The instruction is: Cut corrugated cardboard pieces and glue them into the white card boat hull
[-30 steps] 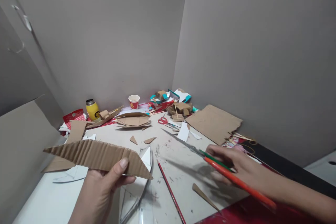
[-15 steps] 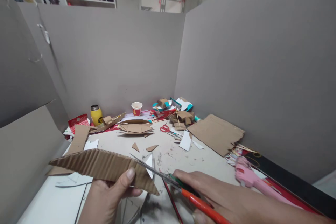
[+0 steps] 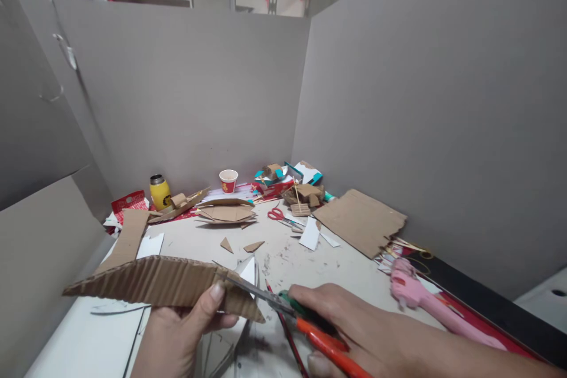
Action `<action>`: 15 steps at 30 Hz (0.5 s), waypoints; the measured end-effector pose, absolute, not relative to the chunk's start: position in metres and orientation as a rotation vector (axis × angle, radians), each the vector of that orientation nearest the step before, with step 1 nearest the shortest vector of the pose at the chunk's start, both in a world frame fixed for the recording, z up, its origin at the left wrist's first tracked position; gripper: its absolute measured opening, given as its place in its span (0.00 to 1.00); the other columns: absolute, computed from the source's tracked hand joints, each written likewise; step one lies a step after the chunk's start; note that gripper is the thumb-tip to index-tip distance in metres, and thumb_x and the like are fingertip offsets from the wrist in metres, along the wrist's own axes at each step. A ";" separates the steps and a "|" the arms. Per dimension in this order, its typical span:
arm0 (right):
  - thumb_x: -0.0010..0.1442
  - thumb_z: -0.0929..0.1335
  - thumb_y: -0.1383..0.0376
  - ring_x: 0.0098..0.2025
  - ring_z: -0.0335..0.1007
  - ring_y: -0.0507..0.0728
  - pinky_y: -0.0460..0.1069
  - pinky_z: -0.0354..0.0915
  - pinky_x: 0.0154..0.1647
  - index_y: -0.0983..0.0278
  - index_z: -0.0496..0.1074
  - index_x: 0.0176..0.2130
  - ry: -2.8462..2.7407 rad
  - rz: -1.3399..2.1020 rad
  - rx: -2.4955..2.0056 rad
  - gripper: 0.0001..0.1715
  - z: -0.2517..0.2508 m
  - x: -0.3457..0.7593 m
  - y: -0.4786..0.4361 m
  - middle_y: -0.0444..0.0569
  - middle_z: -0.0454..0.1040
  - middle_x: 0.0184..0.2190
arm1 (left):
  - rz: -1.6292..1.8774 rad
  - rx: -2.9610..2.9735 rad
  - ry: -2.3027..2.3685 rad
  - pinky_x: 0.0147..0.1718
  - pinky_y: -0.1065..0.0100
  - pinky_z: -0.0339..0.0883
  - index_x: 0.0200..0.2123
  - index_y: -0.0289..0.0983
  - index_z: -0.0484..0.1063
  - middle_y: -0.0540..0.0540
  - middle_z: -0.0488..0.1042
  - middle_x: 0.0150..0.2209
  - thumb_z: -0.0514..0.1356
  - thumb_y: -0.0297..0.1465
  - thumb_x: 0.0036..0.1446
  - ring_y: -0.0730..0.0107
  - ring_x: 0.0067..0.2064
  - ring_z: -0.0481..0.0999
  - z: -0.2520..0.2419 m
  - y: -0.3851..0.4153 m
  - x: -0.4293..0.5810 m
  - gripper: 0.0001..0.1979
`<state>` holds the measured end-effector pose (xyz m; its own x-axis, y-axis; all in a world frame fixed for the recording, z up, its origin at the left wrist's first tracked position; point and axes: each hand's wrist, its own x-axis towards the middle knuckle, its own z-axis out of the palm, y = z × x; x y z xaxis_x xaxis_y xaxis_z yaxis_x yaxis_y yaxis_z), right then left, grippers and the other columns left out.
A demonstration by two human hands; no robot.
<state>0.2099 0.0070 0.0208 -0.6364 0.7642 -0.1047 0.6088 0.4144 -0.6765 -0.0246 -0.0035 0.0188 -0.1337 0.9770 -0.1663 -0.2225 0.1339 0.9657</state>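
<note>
A corrugated strip (image 3: 148,282) is pinched by the left hand (image 3: 179,328), scissors (image 3: 284,306) gripped by the right hand (image 3: 354,316) at the strip's right end; trimming seems underway, steady closing needed

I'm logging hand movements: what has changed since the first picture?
The right hand has moved the orange-handled scissors leftward to the right part of the corrugated cardboard piece. Nothing was grasped or released: the left hand still holds that piece. The paper cup stayed put.
</note>
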 end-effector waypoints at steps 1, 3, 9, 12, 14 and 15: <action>0.51 0.67 0.65 0.26 0.58 0.50 0.44 0.58 0.25 0.63 0.63 0.31 -2.444 1.027 -1.221 0.07 0.020 0.210 0.007 0.42 0.67 0.26 | 1.287 0.858 1.217 0.32 0.60 0.77 0.35 0.32 0.79 0.41 0.80 0.37 0.73 0.36 0.36 0.53 0.38 0.79 0.018 -0.003 -0.025 0.21; 0.50 0.67 0.65 0.25 0.57 0.49 0.44 0.57 0.24 0.63 0.63 0.29 -2.428 1.015 -1.243 0.07 0.018 0.210 0.006 0.41 0.66 0.25 | 1.259 0.860 1.207 0.33 0.60 0.77 0.34 0.32 0.79 0.41 0.81 0.36 0.73 0.36 0.36 0.53 0.38 0.79 0.016 -0.002 -0.025 0.20; 0.51 0.65 0.66 0.20 0.54 0.48 0.43 0.54 0.21 0.62 0.62 0.27 -2.406 1.019 -1.202 0.05 0.012 0.209 0.000 0.39 0.63 0.19 | 1.203 0.920 1.220 0.34 0.60 0.76 0.34 0.33 0.80 0.39 0.81 0.36 0.71 0.42 0.38 0.53 0.38 0.79 0.017 -0.004 -0.025 0.21; 0.52 0.67 0.63 0.20 0.56 0.49 0.43 0.55 0.20 0.62 0.63 0.27 -2.399 0.851 -1.179 0.08 0.009 0.209 -0.004 0.40 0.64 0.19 | 1.196 0.930 1.234 0.33 0.60 0.75 0.33 0.33 0.80 0.39 0.81 0.36 0.71 0.42 0.37 0.51 0.37 0.80 0.019 -0.007 -0.024 0.21; 0.54 0.67 0.59 0.21 0.57 0.49 0.43 0.55 0.20 0.63 0.64 0.27 -2.401 0.753 -1.167 0.10 0.007 0.211 -0.008 0.41 0.65 0.20 | 1.210 0.929 1.260 0.32 0.61 0.75 0.31 0.33 0.80 0.39 0.81 0.34 0.72 0.41 0.36 0.51 0.36 0.80 0.019 -0.009 -0.022 0.20; 0.56 0.66 0.58 0.20 0.57 0.49 0.43 0.55 0.20 0.63 0.65 0.27 -2.410 0.714 -1.150 0.12 0.006 0.212 -0.009 0.42 0.65 0.20 | 1.213 0.931 1.269 0.31 0.61 0.75 0.30 0.33 0.79 0.40 0.81 0.32 0.72 0.41 0.36 0.52 0.35 0.80 0.020 -0.010 -0.021 0.20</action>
